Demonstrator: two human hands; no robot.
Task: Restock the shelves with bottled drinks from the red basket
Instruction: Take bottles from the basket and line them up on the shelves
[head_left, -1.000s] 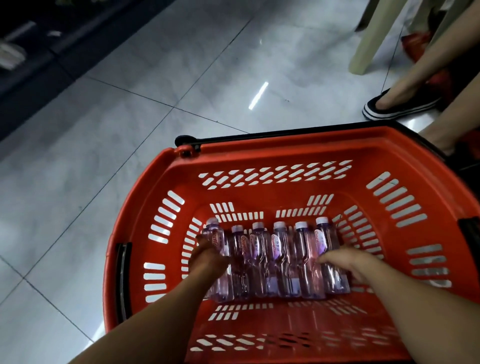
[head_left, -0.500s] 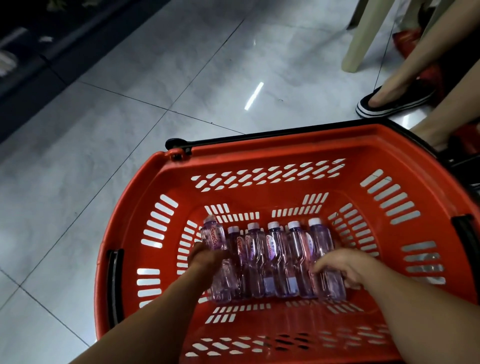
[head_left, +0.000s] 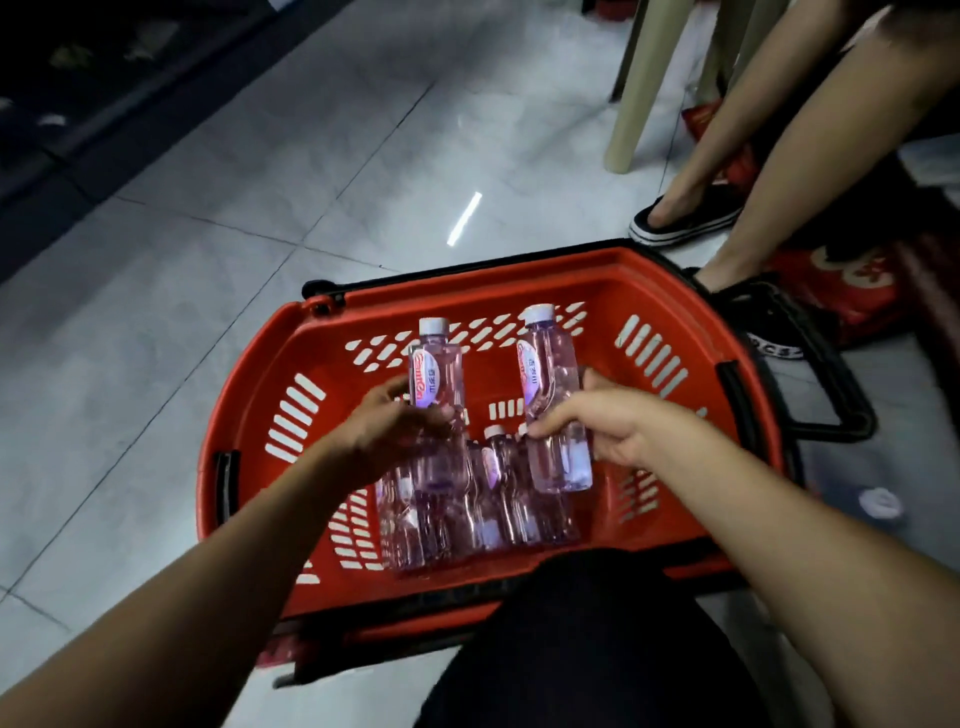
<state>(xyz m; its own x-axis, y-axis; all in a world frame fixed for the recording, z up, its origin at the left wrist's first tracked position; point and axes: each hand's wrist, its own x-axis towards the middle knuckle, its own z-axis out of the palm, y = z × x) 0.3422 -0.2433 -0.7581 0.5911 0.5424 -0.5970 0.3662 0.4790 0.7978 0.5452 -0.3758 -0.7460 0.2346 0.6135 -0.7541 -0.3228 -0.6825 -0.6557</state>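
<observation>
The red basket (head_left: 270, 384) stands on the tiled floor in front of me. My left hand (head_left: 395, 426) grips a clear pink bottle (head_left: 436, 364) with a white cap, raised upright above the basket floor. My right hand (head_left: 602, 431) grips a second pink bottle (head_left: 550, 374), also lifted and nearly upright. Several more pink bottles (head_left: 493, 499) lie side by side on the basket bottom beneath my hands, partly hidden by the raised ones.
A dark shelf unit (head_left: 78, 78) runs along the far left. Another person's legs and black shoe (head_left: 680, 218) are at the upper right beside a beige chair leg (head_left: 634, 93). A red bag (head_left: 841, 286) lies right of the basket. My dark-clothed knee (head_left: 587, 649) covers the basket's near rim.
Both hands have each lifted a bottle up out of the row in the basket. The view has pulled back and shifted, so the basket now sits lower and smaller.
</observation>
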